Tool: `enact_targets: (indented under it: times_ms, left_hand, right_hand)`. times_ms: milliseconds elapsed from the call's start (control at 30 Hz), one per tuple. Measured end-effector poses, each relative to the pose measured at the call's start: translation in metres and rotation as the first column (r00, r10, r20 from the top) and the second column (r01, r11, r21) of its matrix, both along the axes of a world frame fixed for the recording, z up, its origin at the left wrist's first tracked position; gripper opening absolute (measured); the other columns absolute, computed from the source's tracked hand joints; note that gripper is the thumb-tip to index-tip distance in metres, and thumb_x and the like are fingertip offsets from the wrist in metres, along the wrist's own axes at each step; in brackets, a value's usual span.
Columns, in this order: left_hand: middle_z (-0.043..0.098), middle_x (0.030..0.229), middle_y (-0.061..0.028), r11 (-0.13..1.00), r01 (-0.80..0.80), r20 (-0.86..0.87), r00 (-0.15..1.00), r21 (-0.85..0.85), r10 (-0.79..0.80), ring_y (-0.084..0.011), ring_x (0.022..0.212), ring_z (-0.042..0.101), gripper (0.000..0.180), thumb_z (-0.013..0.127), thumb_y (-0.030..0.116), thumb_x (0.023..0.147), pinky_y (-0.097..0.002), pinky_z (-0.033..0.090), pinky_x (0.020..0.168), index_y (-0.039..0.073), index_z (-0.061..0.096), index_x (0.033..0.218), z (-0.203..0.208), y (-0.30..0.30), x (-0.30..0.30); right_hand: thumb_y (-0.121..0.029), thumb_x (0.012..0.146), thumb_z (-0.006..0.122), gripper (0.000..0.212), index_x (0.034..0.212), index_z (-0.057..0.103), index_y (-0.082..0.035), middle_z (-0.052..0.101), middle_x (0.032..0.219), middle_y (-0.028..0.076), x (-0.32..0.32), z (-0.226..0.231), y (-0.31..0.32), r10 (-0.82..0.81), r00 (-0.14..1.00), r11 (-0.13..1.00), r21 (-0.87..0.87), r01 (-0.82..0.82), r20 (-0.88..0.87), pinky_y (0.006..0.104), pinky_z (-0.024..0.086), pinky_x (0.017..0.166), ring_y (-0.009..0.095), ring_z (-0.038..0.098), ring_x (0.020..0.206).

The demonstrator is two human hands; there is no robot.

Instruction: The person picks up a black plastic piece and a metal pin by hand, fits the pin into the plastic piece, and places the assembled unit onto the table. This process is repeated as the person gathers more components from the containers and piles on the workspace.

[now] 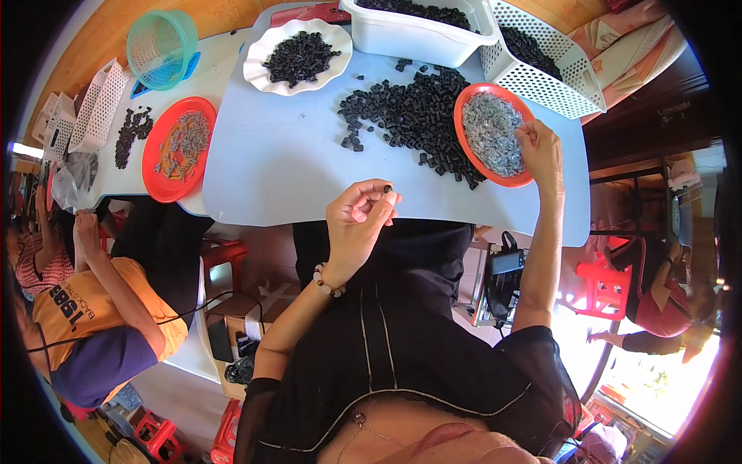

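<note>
My left hand (357,224) is raised over the near edge of the light blue table (286,155) and pinches a small black plastic piece (387,188) between thumb and fingertips. My right hand (539,147) reaches into an orange plate (473,158) filled with small silvery metal parts (491,133), its fingers curled among them. A heap of black plastic pieces (410,116) lies on the table just left of that plate.
At the back stand a white scalloped dish of black pieces (297,56), a white tub (417,35) and a white perforated basket (549,69). On a neighbouring table are another orange plate (178,147), a green basket (161,46) and white baskets (93,108). A person in orange (93,309) sits at left.
</note>
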State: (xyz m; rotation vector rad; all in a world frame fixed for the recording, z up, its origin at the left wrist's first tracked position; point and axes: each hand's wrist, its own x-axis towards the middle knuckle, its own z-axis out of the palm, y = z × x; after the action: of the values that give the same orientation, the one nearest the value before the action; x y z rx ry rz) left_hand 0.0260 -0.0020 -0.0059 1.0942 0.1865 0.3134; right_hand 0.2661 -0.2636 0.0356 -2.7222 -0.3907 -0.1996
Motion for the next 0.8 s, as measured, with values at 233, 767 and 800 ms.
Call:
enact_targets:
  times_ms: [233, 767, 800]
  left_hand:
    - [0.069, 0.092, -0.0090, 1.000, -0.012, 0.003, 1.000, 0.023, 0.012, -0.0101, 0.073, 0.062, 0.018, 0.066, 0.004, 0.093, -0.0235, 0.051, 0.065, -0.003, 0.063, 0.110, 0.001, -0.005, 0.005]
    - [0.068, 0.084, -0.0059, 0.916, 0.303, 0.000, 0.950, 0.265, -0.314, -0.0100, 0.070, 0.065, 0.021, 0.066, 0.010, 0.090, -0.0231, 0.052, 0.061, -0.003, 0.066, 0.106, 0.031, -0.054, 0.153]
    - [0.067, 0.080, -0.0052, 0.918, 0.341, -0.042, 0.940, 0.203, -0.340, -0.0104, 0.068, 0.065, 0.020, 0.067, 0.011, 0.088, -0.0242, 0.052, 0.058, -0.004, 0.067, 0.101, 0.032, -0.060, 0.163]
  right_hand:
    - [-0.014, 0.091, 0.068, 0.023, 0.105, 0.067, 0.004, 0.069, 0.087, 0.005, -0.007, -0.001, 0.010, 0.226, 0.952, 0.774, 0.632, -0.047, -0.207, 0.0259, 0.050, 0.074, 0.010, 0.065, 0.083]
    - [-0.021, 0.094, 0.067, 0.028, 0.112, 0.065, 0.001, 0.064, 0.087, 0.001, -0.028, 0.011, 0.010, 0.288, 0.926, 0.641, 0.767, 0.005, -0.246, 0.0194, 0.042, 0.069, 0.006, 0.055, 0.078]
    - [-0.021, 0.094, 0.067, 0.028, 0.112, 0.065, 0.001, 0.064, 0.087, 0.001, -0.029, 0.012, 0.010, 0.254, 0.939, 0.645, 0.764, 0.016, -0.233, 0.0194, 0.042, 0.069, 0.006, 0.055, 0.078]
